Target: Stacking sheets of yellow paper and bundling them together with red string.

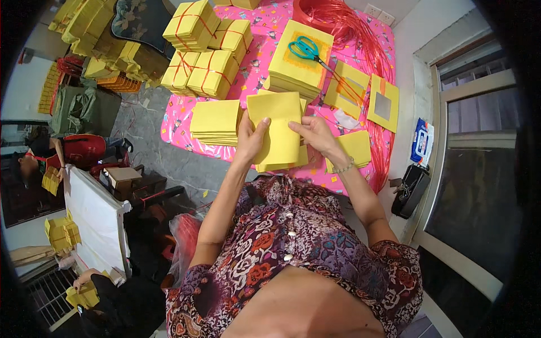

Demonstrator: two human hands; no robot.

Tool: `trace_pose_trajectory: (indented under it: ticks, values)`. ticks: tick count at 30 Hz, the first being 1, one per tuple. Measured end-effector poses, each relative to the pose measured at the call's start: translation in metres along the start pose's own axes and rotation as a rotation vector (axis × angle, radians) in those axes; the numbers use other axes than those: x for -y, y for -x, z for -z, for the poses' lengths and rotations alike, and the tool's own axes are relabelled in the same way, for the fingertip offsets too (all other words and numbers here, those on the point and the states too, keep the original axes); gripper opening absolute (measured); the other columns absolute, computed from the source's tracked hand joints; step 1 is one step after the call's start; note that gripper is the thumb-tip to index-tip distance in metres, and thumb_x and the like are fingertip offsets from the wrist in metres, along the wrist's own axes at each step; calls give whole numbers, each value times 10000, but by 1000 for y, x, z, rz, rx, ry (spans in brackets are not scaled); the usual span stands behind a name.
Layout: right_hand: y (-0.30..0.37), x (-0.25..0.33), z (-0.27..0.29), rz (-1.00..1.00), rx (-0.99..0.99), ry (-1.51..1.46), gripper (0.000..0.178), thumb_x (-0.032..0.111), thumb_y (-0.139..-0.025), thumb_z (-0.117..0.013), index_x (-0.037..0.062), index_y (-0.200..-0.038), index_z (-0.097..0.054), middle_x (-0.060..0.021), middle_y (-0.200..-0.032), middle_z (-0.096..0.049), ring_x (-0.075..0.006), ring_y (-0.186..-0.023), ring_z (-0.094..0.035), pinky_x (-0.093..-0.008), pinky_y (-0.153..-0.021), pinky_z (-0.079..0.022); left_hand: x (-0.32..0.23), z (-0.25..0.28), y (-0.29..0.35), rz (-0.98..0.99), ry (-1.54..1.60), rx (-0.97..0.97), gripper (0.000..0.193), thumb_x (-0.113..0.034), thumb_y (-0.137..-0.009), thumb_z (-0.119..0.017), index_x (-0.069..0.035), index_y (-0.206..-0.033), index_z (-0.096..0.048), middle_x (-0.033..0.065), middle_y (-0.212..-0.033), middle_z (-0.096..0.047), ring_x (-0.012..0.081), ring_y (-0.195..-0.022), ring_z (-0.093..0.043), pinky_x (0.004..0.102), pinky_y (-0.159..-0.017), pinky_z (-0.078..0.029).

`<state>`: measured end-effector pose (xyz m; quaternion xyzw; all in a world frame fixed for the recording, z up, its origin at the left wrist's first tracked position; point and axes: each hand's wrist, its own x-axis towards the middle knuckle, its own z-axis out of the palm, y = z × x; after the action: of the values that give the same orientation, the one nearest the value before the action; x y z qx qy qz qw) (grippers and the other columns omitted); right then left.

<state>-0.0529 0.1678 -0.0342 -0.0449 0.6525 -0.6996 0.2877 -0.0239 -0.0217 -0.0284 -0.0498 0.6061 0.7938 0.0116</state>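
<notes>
From where I stand, the yellow paper (pixel 274 135) is up in front of the person's chest, above the near edge of the pink-covered worktop (pixel 260 55), with both hands on it. The left hand (pixel 252 138) has its grip closed over the left edge, thumb flat on the face; the right hand (pixel 317 135) pinches the right edge. Whether it is one sheet or several layers, I cannot tell. If the two grips pulled unevenly, I'd expect the paper to skew or crease. A careless elbow or wrist could push the low stack (pixel 216 119) at the left out of square. The teal-handled scissors (pixel 304 49) lie on the tall stack (pixel 293 70) with their blades reaching past its edge, so a bump there might tip them onto the loose cut pieces (pixel 384 107); the red strands (pixel 384 67) could snag, too. As for writing, the held face looks plain, and the blue-and-white packet (pixel 421 141) by the window bears print too small for me to read.
</notes>
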Motion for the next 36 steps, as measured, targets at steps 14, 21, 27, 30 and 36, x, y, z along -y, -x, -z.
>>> trace_pose_trajectory:
  ticks: [14, 21, 27, 30, 36]
  values:
    - [-2, -9, 5, -91, 29, 176, 267, 243, -891, -624, -7, -975, -667, -17, -742, -678, -38, -594, -580, -187, -494, -439, 24, 5, -19, 29, -50, -133, 332, -66, -921, -526, 4, -1227, -417, 131, -1132, -581, 198, -1005, -586, 322, -848, -489]
    - [-5, -20, 10, -207, 11, -18, 310, 260, -891, -623, -28, -1004, -637, -70, -867, -681, -103, -709, -647, -236, -582, -563, 39, 11, -37, 76, 8, -136, 368, -51, -894, -552, 25, -1227, -415, 145, -1128, -573, 211, -999, -578, 333, -843, -483]
    - [1, -17, 15, -244, -22, 12, 298, 263, -896, -619, -12, -1011, -626, -67, -908, -674, -119, -744, -657, -244, -629, -565, 47, 9, -47, 196, 94, -139, 324, -63, -902, -555, 34, -1186, -432, 153, -1080, -598, 221, -952, -605, 333, -788, -514]
    - [6, -16, 13, -247, -45, -15, 295, 254, -893, -623, -18, -1005, -628, -75, -893, -673, -117, -729, -657, -230, -607, -566, 45, 7, -46, 218, 110, -162, 317, -64, -905, -554, 36, -1181, -435, 152, -1077, -601, 217, -950, -604, 331, -784, -512]
    - [10, -15, 23, -258, -61, -2, 307, 311, -904, -601, 42, -1050, -617, -31, -916, -664, -96, -790, -642, -244, -647, -538, 34, -5, -30, 95, 20, -123, 287, -66, -915, -536, 25, -1169, -436, 128, -1080, -594, 183, -955, -590, 311, -806, -490]
